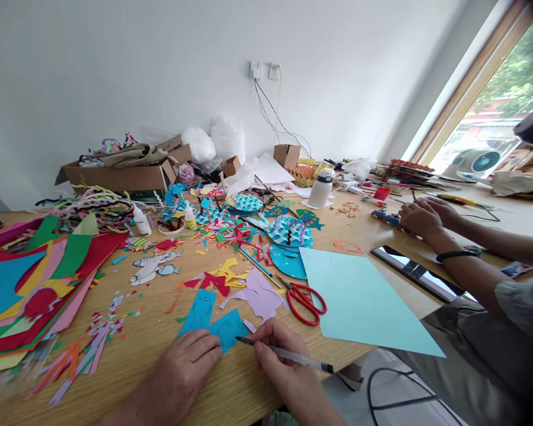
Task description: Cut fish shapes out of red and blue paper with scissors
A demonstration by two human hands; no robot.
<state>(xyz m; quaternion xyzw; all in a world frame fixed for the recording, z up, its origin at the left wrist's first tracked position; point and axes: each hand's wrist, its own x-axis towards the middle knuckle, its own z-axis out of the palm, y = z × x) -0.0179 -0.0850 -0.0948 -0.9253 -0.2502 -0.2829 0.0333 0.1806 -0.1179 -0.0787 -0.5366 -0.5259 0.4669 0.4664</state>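
Observation:
Flat on the near edge of a blue piece of paper (229, 329) lies my left hand (189, 364), its fingers stretched out and pressing it to the table. A fish outline is drawn on the upper blue strip (201, 307), and some lines show on the lower piece. My right hand (284, 361) grips a pen (293, 357) with a clear barrel, its tip at the right side of the lower blue piece. Just beyond are a cut lilac sheet (260, 296) and red-handled scissors (305, 303). A pencil (255, 262) lies farther back.
Pale turquoise paper (359, 296) overhangs the table edge at right. Stacked coloured sheets (39, 284), paper scraps (100, 343) and glue bottles (142, 220) lie left. A white bottle (321, 188) stands farther back. Another person's hands (421, 216) work at right, near a black tablet-like device (415, 273).

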